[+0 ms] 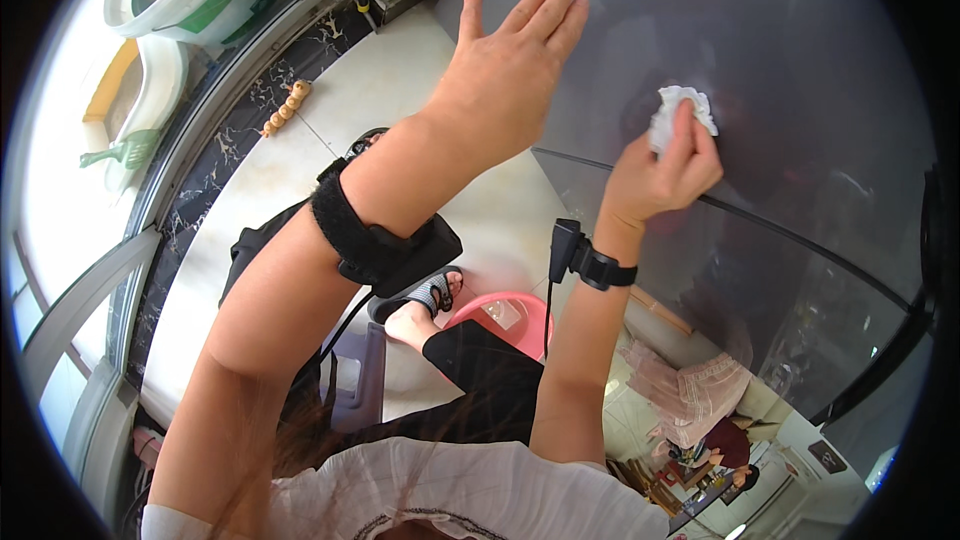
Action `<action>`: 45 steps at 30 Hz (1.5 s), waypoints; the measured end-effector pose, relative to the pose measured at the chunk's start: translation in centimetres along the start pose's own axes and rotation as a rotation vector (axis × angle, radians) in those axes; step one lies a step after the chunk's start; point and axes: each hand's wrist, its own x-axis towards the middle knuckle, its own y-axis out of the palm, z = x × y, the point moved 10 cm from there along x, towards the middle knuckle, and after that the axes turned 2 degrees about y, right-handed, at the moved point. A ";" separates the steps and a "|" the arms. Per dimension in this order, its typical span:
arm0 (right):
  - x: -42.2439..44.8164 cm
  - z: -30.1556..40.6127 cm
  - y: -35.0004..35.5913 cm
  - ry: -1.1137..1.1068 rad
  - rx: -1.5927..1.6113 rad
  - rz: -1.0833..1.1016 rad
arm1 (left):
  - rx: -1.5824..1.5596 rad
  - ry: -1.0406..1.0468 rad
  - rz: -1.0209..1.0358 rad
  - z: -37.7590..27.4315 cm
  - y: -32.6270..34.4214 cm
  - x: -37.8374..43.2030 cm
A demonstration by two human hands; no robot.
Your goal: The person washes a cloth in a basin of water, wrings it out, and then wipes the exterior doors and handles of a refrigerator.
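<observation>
My right hand (667, 165) holds a crumpled white tissue or cloth (679, 116) between thumb and fingers, against or just in front of a glossy dark grey panel (750, 30). A thin dark seam (795, 229) crosses the panel below that hand. My left hand (517, 60) is raised flat, fingers stretched, its back towards me, at the panel's left edge; whether the palm touches the panel cannot be told. It holds nothing that shows. Black straps with small devices sit on the left forearm (390, 255) and the right wrist (604, 266).
A pink basin (536, 315) and a grey-purple plastic stool (364, 382) stand on the tiled floor by my feet. A beaded wooden roller (285, 109) lies on the dark marble sill. Left, behind glass, are tubs (187, 22). A person (731, 450) is at the lower right.
</observation>
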 end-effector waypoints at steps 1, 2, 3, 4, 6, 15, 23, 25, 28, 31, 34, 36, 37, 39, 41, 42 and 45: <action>-1.1 0.4 0.7 -0.016 0.011 0.006 | 0.003 0.001 0.004 0.0 0.1 0.2; -2.8 0.8 3.0 -0.031 0.037 0.235 | 0.008 -0.001 0.008 0.0 0.1 0.2; -5.4 1.1 5.9 -0.166 0.086 0.366 | 0.003 0.006 0.018 -0.5 0.3 0.1; -8.5 1.8 7.8 -0.191 0.049 0.466 | -0.012 0.003 0.017 -0.6 0.4 0.0; -14.4 1.1 10.7 -0.225 0.005 0.656 | -0.036 0.014 -0.007 -1.0 0.1 0.5; -4.2 1.3 4.9 -0.289 -0.041 0.479 | -0.070 0.061 -0.087 -1.7 0.1 0.6; 2.7 0.7 0.1 -0.215 -0.039 0.059 | -0.055 0.055 0.032 -4.1 1.6 0.9; 0.5 1.5 2.9 -0.245 0.042 0.194 | -0.014 0.075 0.073 -4.0 2.3 0.2; -6.7 2.8 9.3 -0.244 0.016 0.646 | -0.003 0.088 0.078 -3.7 2.6 -0.3; -13.1 1.3 11.5 -0.300 -0.041 0.748 | -0.065 0.122 0.057 -5.6 2.3 -0.2; -14.2 1.6 10.6 -0.275 -0.058 0.728 | -0.136 0.149 0.019 -6.5 2.1 0.0; -12.8 1.3 10.2 -0.266 -0.069 0.799 | -0.144 0.151 -0.013 -5.9 1.8 -0.2; -11.4 1.2 9.6 -0.259 -0.083 0.835 | -0.153 0.158 -0.030 -5.8 1.6 -0.1; -6.9 -1.3 7.9 0.183 0.102 0.885 | -0.226 0.128 -0.058 -5.0 1.1 -0.1; 0.0 1.4 2.5 -0.181 -0.062 0.462 | -0.244 0.095 -0.019 -4.1 1.2 -0.1; 2.8 1.6 0.6 -0.161 -0.094 0.363 | -0.255 0.086 -0.021 -3.8 1.2 -0.1; 8.5 1.4 -2.7 -0.064 -0.150 0.164 | -0.283 0.091 -0.013 -3.1 1.5 0.1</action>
